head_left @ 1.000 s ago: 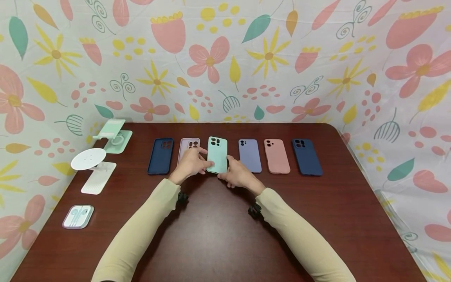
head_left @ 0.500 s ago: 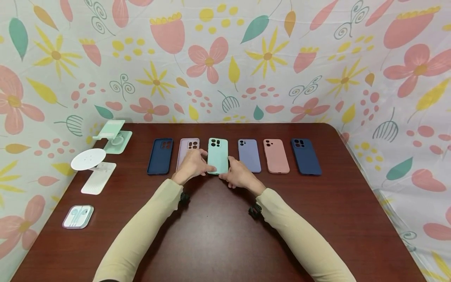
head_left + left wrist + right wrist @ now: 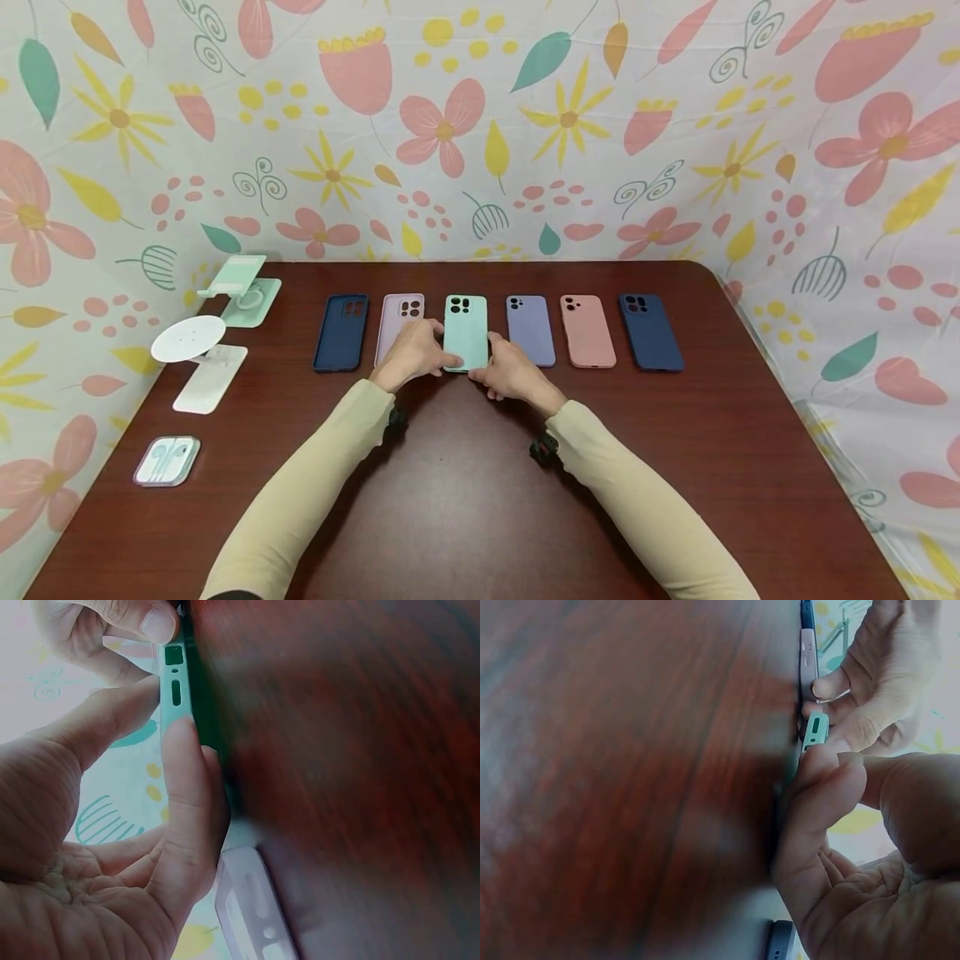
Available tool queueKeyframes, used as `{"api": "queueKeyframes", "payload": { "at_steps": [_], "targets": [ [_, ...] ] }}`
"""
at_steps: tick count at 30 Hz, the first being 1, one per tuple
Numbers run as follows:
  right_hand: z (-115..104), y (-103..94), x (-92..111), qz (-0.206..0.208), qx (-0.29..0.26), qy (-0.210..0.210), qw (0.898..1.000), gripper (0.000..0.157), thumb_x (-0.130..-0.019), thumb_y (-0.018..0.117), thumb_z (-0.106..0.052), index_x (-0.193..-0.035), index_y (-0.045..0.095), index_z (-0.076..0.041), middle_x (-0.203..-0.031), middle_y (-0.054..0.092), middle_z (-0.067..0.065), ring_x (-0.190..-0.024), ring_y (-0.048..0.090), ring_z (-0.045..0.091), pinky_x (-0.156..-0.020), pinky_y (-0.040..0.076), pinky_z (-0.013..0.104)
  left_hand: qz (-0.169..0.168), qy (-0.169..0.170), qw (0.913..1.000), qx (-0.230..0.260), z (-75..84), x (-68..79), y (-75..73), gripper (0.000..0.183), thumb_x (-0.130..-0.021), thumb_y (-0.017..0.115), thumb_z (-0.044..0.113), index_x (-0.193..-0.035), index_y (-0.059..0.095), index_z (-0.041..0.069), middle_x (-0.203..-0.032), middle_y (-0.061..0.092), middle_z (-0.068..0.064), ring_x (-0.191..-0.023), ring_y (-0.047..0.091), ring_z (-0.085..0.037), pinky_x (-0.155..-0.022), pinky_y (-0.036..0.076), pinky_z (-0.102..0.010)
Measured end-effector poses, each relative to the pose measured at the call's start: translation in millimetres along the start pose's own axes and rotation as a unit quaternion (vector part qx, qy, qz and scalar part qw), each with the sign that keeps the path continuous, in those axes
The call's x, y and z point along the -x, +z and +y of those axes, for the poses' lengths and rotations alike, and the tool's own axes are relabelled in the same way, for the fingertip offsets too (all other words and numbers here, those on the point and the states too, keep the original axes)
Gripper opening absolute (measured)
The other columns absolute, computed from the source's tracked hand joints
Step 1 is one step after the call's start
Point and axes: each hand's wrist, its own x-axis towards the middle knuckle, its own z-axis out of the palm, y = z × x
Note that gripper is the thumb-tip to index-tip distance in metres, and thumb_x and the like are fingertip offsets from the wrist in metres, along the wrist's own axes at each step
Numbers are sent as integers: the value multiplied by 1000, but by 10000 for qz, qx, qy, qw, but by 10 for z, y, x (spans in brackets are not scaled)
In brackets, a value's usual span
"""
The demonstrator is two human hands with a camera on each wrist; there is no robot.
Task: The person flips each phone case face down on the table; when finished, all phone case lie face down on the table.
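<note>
In the head view a mint-green phone case (image 3: 466,325) lies mid-row, its back and camera cutouts facing up. My left hand (image 3: 411,350) pinches its lower left side between thumb and fingers and partly covers the pale pink-lilac phone case (image 3: 392,321). At the lower right corner my right hand (image 3: 512,368) grips the same mint case, close beside the periwinkle phone case (image 3: 530,329). The left wrist view shows the slotted end of the mint case (image 3: 177,694) between my fingers. In the right wrist view, fingertips cover part of that end.
Outward along the row lie a navy phone case (image 3: 341,333) with its inside showing, a pink phone case (image 3: 588,332) and another navy phone case (image 3: 651,333). At the left stand a mint folding stand (image 3: 251,292) and a white stand (image 3: 211,379). Boxed earphones (image 3: 167,461) lie nearer.
Both hands have shifted the mint phone case slightly right and nearer to me, keeping their grip on it. The other phone cases have stayed in their places.
</note>
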Motion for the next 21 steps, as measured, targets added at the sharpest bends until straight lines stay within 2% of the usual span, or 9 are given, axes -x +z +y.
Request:
{"api": "queueKeyframes", "payload": {
  "at_steps": [2,3,8,9,10,15,21],
  "targets": [
    [4,6,0,28,1,6,10000,91,-105,76,-18,-172,18,0,-71,70,9,-51,64,16,-49,55,28,-24,13,10000,-75,19,8,-1,77,-88,93,28,-149,59,-3,-76,81,-6,-63,78,-11,-105,62,-43],
    [6,7,-1,35,-1,4,10000,90,-105,75,-18,-172,19,0,-70,70,9,-51,64,16,-48,54,28,-57,76,9999,-66,-53,-50,25,79,-87,94,32,-149,59,-2,-76,81,-5,-62,78,-10,-104,63,-41],
    [14,8,0,60,-32,-46,10000,87,-104,75,-16,-171,21,1,-70,70,9,-49,64,15,-47,54,27,-197,28,9998,-91,-65,-75,36,80,-86,94,32,-149,59,-4,-77,81,-5,-65,79,-12,-103,63,-40],
    [14,9,2,67,-28,-59,10000,87,-104,75,-16,-171,22,1,-70,70,9,-49,64,15,-47,54,27,-191,120,9997,-93,-114,-118,55,81,-85,94,33,-148,60,-5,-76,80,-4,-63,78,-11,-99,64,-38],
    [14,9,2,77,-27,-72,9999,86,-104,75,-16,-170,23,1,-70,70,9,-49,64,15,-47,54,27,-176,86,9997,-161,-74,-102,52,79,-85,94,29,-147,59,-7,-77,81,-6,-63,78,-13,-97,64,-38],
    [14,10,3,118,-1,-95,9999,84,-104,76,-15,-169,26,2,-71,69,10,-49,64,15,-47,55,28,-291,57,9993,-237,-275,-353,159,82,-81,97,36,-145,62,-3,-77,80,-4,-62,78,-12,-89,65,-34],
    [1,12,10,104,27,-7,9999,87,-104,76,-16,-171,22,2,-72,68,10,-51,66,16,-49,57,28,-370,-146,9987,-326,-434,-553,253,90,-81,97,43,-152,58,4,-77,80,3,-64,80,-12,-103,63,-40]
  ]
}}
